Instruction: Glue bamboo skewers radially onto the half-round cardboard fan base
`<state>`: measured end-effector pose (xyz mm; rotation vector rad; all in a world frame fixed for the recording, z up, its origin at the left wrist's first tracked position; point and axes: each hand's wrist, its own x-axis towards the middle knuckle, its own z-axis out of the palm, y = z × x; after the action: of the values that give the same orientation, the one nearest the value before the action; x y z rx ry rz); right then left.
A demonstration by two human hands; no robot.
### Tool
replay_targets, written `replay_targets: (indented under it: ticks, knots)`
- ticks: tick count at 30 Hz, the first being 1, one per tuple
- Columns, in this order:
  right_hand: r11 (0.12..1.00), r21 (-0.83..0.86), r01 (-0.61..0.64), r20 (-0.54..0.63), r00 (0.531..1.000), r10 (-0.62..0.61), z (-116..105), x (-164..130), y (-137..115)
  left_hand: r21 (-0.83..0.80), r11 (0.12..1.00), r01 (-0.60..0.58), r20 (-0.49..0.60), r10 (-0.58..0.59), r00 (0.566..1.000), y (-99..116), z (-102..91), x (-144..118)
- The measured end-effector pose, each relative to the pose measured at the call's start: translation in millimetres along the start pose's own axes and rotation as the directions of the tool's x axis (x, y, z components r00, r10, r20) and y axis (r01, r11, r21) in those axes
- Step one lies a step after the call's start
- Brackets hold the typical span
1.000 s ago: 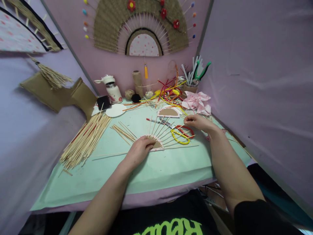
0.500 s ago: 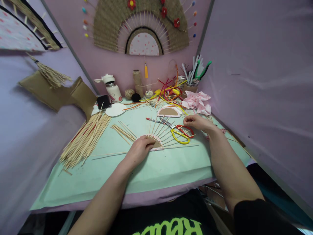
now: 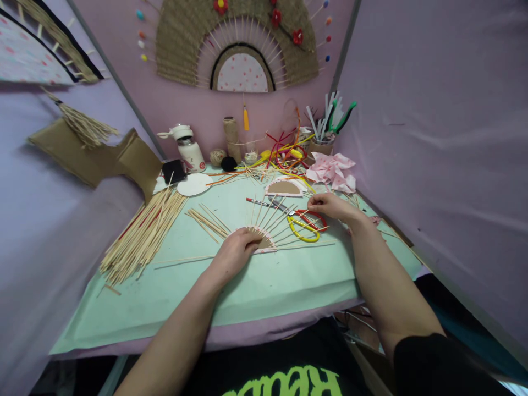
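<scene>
Under my left hand (image 3: pixel 238 250) lies a cardboard half-circle (image 3: pixel 264 240) with a pink-spotted edge. My left fingers and thumb are closed over it and press it to the table; part of it is hidden. Thin wooden sticks (image 3: pixel 278 220) spread from it like the ribs of a fan. My right hand (image 3: pixel 330 205) is closed in a pinch at the outer end of one stick, above the scissors. These scissors (image 3: pixel 303 228), with red and yellow handles, lie partly beneath the sticks. A red-ended pen (image 3: pixel 256 202) rests beside their blades.
Left of my hands lie a large pile of sticks (image 3: pixel 142 236) and a smaller bunch (image 3: pixel 208 223). Behind are a second cardboard half-circle (image 3: pixel 284 188), a white bottle (image 3: pixel 190 151), twine (image 3: pixel 231 137), pink cloth (image 3: pixel 332 171) and a tool holder (image 3: pixel 320 146). Fabric walls enclose the table.
The view has shifted very slightly. Both hands keep their places, the left on the cardboard and the right at the stick's end.
</scene>
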<state>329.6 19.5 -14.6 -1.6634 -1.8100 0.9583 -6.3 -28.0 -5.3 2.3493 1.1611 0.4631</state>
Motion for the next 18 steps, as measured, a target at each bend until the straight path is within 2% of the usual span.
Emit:
replay_targets:
  ticks: [6, 11, 18]
  knots:
    - [1.0, 0.016, -0.011, -0.007, 1.0, 0.011, 0.2, 0.3, 2.0, -0.017, 1.0, 0.015, -0.055, -0.016, 0.998, 0.5, 1.4, -1.2]
    - [0.999, 0.028, -0.018, -0.021, 1.0, 0.019, 0.1, -1.0, 0.4, 0.008, 1.0, -0.025, -0.116, 0.026, 0.993, 1.6, 4.7, 0.1]
    - [0.999, 0.01, -0.031, -0.049, 0.998, 0.032, -1.7, -2.2, 0.8, 0.05, 0.997, -0.059, -0.11, 0.064, 0.992, -0.6, 10.6, 2.3]
